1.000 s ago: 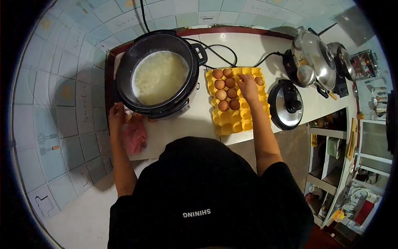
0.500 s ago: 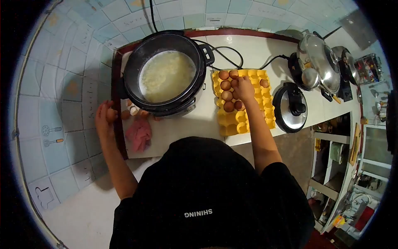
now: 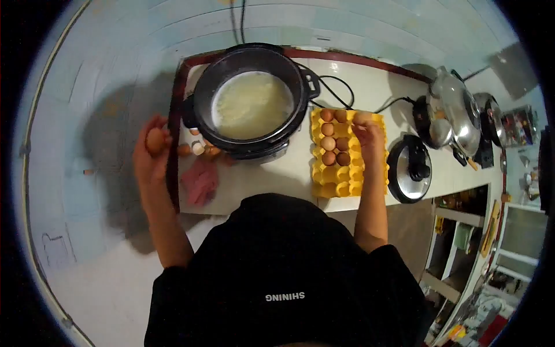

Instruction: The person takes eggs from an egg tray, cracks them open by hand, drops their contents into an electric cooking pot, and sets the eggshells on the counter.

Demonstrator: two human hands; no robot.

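Observation:
My left hand (image 3: pixel 151 165) is at the counter's left edge, its fingers curled around a brown egg (image 3: pixel 155 140). My right hand (image 3: pixel 370 137) is raised over the right side of a yellow egg tray (image 3: pixel 350 188). At its fingertips is a second egg (image 3: pixel 362 118), blurred and partly covered by the fingers. Several brown eggs (image 3: pixel 328 143) sit in the tray's two left columns, with one gap in the second column. Between my hands stands an open black cooker pot (image 3: pixel 202 87) containing pale, cloudy liquid (image 3: pixel 251 104).
Cracked eggshells (image 3: pixel 198 148) lie beside the pot's lower left, above a pink cloth (image 3: pixel 200 183). Right of the tray lies a round black-and-steel lid (image 3: pixel 409 170). Farther right are a steel wok with a lid (image 3: pixel 454 107) and a ladle (image 3: pixel 441 132). A black cord (image 3: pixel 347 87) runs behind the tray.
My right hand has lifted from the tray's second column and shifted right with an egg, leaving a gap there. My left hand has turned, showing its egg more clearly. The camera view has shifted.

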